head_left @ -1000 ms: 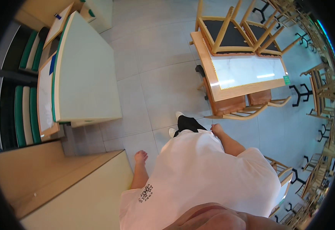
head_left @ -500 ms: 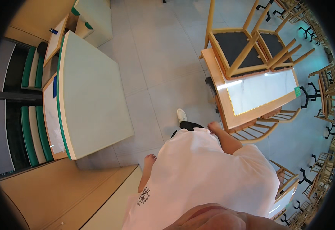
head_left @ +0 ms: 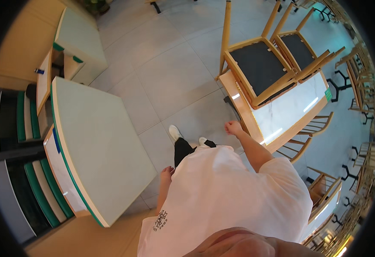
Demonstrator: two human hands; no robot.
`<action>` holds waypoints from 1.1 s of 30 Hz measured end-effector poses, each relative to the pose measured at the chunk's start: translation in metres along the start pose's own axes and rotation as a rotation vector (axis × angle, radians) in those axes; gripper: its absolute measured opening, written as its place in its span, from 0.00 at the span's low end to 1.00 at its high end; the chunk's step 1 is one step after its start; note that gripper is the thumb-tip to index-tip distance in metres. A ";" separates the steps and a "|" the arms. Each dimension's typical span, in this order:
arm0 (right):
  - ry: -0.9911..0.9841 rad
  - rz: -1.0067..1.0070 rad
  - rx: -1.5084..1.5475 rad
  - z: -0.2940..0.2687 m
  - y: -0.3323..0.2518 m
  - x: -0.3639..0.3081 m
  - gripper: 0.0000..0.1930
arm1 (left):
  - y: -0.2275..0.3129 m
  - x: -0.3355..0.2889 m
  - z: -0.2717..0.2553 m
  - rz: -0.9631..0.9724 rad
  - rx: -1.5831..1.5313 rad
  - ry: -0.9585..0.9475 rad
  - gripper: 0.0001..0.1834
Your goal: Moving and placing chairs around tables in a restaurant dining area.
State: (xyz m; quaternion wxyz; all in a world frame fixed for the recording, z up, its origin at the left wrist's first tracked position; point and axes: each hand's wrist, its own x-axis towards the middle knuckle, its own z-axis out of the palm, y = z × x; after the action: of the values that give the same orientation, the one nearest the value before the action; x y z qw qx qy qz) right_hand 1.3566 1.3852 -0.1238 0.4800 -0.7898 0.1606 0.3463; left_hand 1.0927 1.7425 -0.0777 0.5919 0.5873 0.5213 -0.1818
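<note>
From the head camera, looking straight down, a person in a white short-sleeved shirt [head_left: 221,197] and dark trousers stands on a pale grey tiled floor [head_left: 170,73], white shoes [head_left: 175,132] showing below the shirt hem.

The right hand [head_left: 233,127] is out in front on the right side, curled into a loose fist and holding nothing. It hangs just beside the near corner of a wooden-edged counter with a glossy white marbled top [head_left: 288,109]; whether it touches that edge cannot be told. Two wooden chairs with dark seat pads [head_left: 260,68] lie upturned on the far part of this top, their legs pointing up and away. More wooden chairs [head_left: 301,143] stand tucked along its right side.

The left hand [head_left: 167,172] hangs low at the person's left side, fingers pointing downward and loosely together, empty. It is near the right-hand edge of a pale green square counter with a green rim [head_left: 97,150], but apart from it, with a strip of floor between them.

Behind that counter, along the left, run green and white bench seats [head_left: 33,180], and a second pale counter [head_left: 78,38] stands farther off at the upper left.
</note>
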 end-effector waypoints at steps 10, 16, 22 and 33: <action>0.171 0.570 0.418 0.044 0.065 -0.026 0.09 | 0.035 0.215 -0.116 0.750 0.929 -0.213 0.13; 0.227 0.467 0.441 0.102 -0.026 -0.014 0.09 | 0.205 0.260 -0.156 0.120 0.138 -0.396 0.09; 0.498 0.259 0.386 0.137 -0.119 0.019 0.09 | 0.347 0.284 -0.145 0.075 0.129 -0.130 0.13; 0.463 0.553 0.513 0.151 -0.100 0.022 0.09 | 0.371 0.310 -0.098 -0.010 0.207 -0.345 0.17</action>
State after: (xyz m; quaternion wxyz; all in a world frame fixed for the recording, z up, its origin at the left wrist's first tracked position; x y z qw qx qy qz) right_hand 1.3716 1.5671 -0.1200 0.5011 -0.6292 0.5501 0.2245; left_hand 1.4806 2.0431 -0.1248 0.6082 0.6025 0.3934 -0.3352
